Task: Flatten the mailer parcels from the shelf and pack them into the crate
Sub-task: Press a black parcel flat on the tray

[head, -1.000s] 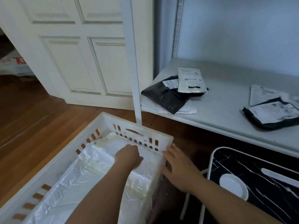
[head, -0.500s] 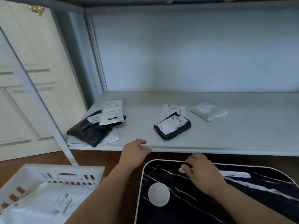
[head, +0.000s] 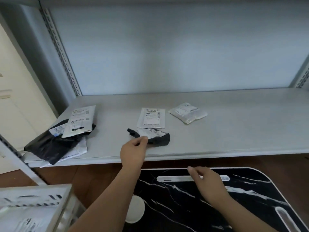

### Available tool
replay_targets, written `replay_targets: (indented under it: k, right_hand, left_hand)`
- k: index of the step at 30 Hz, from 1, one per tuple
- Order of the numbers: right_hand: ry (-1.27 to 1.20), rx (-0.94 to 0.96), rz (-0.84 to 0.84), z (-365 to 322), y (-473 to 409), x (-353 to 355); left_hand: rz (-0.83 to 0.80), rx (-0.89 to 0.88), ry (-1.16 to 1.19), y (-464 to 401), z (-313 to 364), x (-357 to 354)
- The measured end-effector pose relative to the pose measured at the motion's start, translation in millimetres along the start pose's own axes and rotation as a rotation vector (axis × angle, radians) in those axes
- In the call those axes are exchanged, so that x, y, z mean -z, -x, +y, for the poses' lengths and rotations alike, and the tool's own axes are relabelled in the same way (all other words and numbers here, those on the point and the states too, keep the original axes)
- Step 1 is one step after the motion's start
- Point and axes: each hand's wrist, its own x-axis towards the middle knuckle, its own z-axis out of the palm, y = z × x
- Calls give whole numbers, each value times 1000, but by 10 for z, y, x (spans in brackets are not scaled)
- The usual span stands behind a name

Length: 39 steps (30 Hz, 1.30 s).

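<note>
Grey shelf [head: 217, 131] ahead of me carries the mailers: a small black parcel [head: 157, 138] near the front edge, a flat white mailer [head: 151, 118] just behind it, a clear pouch [head: 188, 113] to the right, a heap of black and white mailers [head: 61, 138] at the left end. My left hand [head: 133, 151] pinches the small black parcel's near edge, fingers curled. My right hand [head: 207, 183] hovers loosely curled over the black marbled worktop [head: 184, 206], gripping nothing; white crate [head: 35, 196] lower left.
</note>
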Motion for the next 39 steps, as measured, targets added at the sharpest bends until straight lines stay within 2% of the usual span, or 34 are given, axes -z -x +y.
replay_targets:
  k: [2, 4, 5, 7, 10, 11, 13, 15, 17, 20, 22, 24, 26, 31, 39]
  right_hand:
    - [-454, -215, -70, -84, 51, 39]
    - [-963, -412, -217, -113, 125, 33]
    - [-1091, -470, -280, -100, 176, 26]
    - [-1126, -475, -355, -54, 307, -31]
    - [-906, -476, -267, 171, 529, -177]
    - [-780, -460, -251, 302, 636, -212]
    - [-371, -363, -260, 511, 827, -244]
    - [39, -255, -218, 766, 963, -293]
    - [246, -185, -80, 890, 1070, -343]
    - [467, 108, 93, 917, 1161, -490]
    - [529, 210, 104, 911, 1166, -617]
    - [568, 236, 56, 928, 1165, -766]
    - [592, 230, 42, 984, 1150, -863]
    - [623, 291, -9, 1161, 1150, -946]
    - [576, 310, -56, 1192, 1149, -942]
  left_hand:
    - [-52, 22, 142, 194, 54, 140]
    - [-192, 128, 241, 404, -17, 254]
    - [-267, 172, 233, 517, -102, 289]
    - [-398, 267, 196, 756, -281, 347]
    - [-458, 465, 109, 1085, -636, 388]
    - [-473, 518, 3, 1195, -799, 407]
    - [-559, 533, -314, 1360, -1058, 424]
    - [-609, 381, -688, 1474, -1250, 408]
    - [-489, 81, -980, 1564, -1295, 364]
    - [-268, -320, -1019, 1680, -1366, 225]
    - [-284, -509, -1019, 1722, -1419, 106]
    - [-406, -665, -1094, 1724, -1476, -17]
    - [-496, -732, -1142, 1703, -1530, -114]
    - [-520, -627, -1151, 1636, -1831, -164]
    - [-527, -623, -1111, 1661, -1971, -158]
